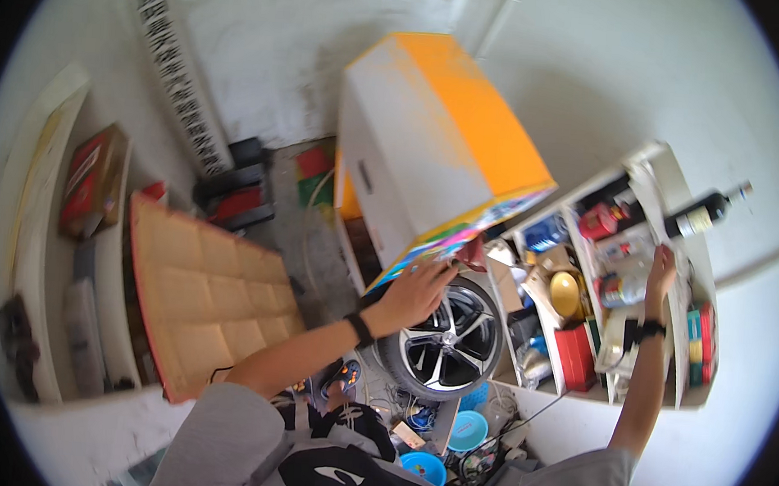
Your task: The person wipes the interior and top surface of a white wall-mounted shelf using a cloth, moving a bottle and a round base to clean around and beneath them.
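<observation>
My left hand (414, 291) is held out over the car wheel (449, 342), palm down with loosely bent fingers. It is at the bright patterned lower edge of a tilted white and orange cabinet (409, 149); whether it touches that edge is unclear. Just past its fingertips is a dark red object (472, 254). My right hand (662, 272) is raised to the white wall shelf (678, 331), fingers bent at an upright board. What its fingertips hold, if anything, is hidden. Near it, a clear plastic bottle (623, 290) lies inside, and a dark wine bottle (707, 210) sits above.
A yellow bowl (564, 294) and a red box (574, 356) occupy the shelf. Blue basins (468, 431), cables and clutter cover the floor near my feet. At left, a red-edged padded panel (217, 292) leans by another shelf (127, 333). A black toolbox (237, 188) lies farther back.
</observation>
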The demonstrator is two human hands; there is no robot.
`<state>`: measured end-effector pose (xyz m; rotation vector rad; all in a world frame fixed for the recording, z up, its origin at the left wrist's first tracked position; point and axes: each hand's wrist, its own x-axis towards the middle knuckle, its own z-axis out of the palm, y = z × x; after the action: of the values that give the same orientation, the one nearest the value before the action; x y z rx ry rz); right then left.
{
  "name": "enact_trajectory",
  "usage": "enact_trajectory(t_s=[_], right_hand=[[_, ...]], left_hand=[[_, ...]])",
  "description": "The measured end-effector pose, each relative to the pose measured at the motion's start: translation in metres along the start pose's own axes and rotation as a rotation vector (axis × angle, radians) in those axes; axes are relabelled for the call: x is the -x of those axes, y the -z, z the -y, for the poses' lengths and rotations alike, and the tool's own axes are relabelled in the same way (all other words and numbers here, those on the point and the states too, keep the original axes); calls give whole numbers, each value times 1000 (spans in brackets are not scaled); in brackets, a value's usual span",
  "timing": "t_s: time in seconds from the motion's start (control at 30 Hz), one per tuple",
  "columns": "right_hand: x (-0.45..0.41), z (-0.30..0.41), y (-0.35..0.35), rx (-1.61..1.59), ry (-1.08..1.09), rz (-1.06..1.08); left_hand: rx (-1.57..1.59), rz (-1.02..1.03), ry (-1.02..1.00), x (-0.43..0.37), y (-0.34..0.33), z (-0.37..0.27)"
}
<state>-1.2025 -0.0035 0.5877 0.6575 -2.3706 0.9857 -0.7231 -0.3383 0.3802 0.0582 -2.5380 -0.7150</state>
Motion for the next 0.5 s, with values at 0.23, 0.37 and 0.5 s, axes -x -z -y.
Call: enact_trajectory(t_s=[0.23, 0.37, 0.5], right_hand=[[276, 254, -94, -472, -129, 489], [430, 330, -174, -727, -126, 910], [505, 460, -178, -704, 608, 945]], left_hand=[[912, -146, 945, 164, 51, -11], [1340, -435, 1045, 180, 77, -21], [1792, -806, 968, 196, 140, -27]])
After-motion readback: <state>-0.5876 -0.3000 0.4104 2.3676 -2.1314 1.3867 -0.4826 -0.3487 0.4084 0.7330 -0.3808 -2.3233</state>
